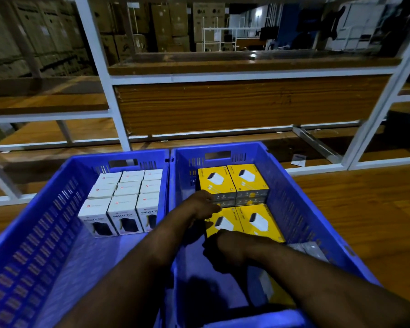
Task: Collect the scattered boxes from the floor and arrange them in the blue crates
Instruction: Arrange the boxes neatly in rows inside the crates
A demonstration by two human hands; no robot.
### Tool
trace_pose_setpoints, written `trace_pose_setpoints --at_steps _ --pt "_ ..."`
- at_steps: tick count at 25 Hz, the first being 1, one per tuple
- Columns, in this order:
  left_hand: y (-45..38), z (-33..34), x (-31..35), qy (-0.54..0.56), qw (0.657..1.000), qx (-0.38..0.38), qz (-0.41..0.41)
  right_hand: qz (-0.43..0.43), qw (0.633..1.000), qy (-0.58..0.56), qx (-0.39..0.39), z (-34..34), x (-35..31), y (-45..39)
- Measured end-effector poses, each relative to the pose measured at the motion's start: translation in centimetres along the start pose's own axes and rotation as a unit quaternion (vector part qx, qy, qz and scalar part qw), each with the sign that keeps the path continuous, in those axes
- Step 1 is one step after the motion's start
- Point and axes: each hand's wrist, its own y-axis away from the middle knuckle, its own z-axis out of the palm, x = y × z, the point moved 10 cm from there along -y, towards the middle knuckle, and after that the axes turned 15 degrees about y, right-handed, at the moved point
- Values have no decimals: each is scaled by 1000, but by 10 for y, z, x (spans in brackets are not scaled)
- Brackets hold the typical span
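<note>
Two blue crates stand side by side on the wooden floor. The left crate [45,209] holds several white boxes [126,200] packed at its far end. The right crate [301,200] holds several yellow boxes [234,178] in rows. Both my hands are inside the right crate around the near-left yellow box [223,221]. My left hand [200,203] presses on its far left edge. My right hand [225,247] grips its near edge, fingers curled down over the front. Another yellow box [258,221] sits right beside it.
A white metal rack with wooden shelves [223,102] stands just beyond the crates. A small white card [298,160] lies on the floor under it. Bare wooden floor [376,221] stretches to the right. Stacked cardboard cartons [208,20] fill the background.
</note>
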Motion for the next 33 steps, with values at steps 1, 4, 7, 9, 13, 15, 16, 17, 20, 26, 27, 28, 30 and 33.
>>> trace_pose_setpoints --at_steps 1,4,7,9,13,15,16,17,20,26,27,28,30,33 --pt "-2 0 1 -3 1000 0 7 -3 999 -19 28 -12 5 4" --pt "-1 2 7 -32 999 -1 26 104 990 -82 43 -28 59 24" --pt "0 6 5 -63 998 -15 26 216 972 -81 32 -33 110 64" --pt "-2 7 3 -84 996 -24 21 266 959 -100 14 -28 127 87" --pt "-5 17 2 -123 990 -53 34 247 960 -99 -87 -10 98 109" --pt "-4 21 4 -145 986 -64 48 214 966 -65 -128 -4 70 117" --pt "-4 22 3 -150 985 -66 51 202 970 -40 -129 -4 59 118" --pt "-5 22 3 -151 985 -64 52 192 974 -21 -118 -9 47 121" --pt "-3 24 3 -137 987 -68 49 141 987 17 -74 -21 17 112" --pt "-3 21 2 -150 985 -65 50 78 996 -9 -35 -27 -14 83" --pt "-3 21 1 -131 988 -68 47 92 994 -49 -27 -32 -1 83" --pt "-2 23 2 -112 990 -71 45 118 986 -117 -23 -34 18 85" --pt "-2 23 6 -113 990 -65 54 160 944 -288 10 -44 54 91" --pt "4 21 13 -93 992 -59 57 238 864 -420 143 -63 121 96"
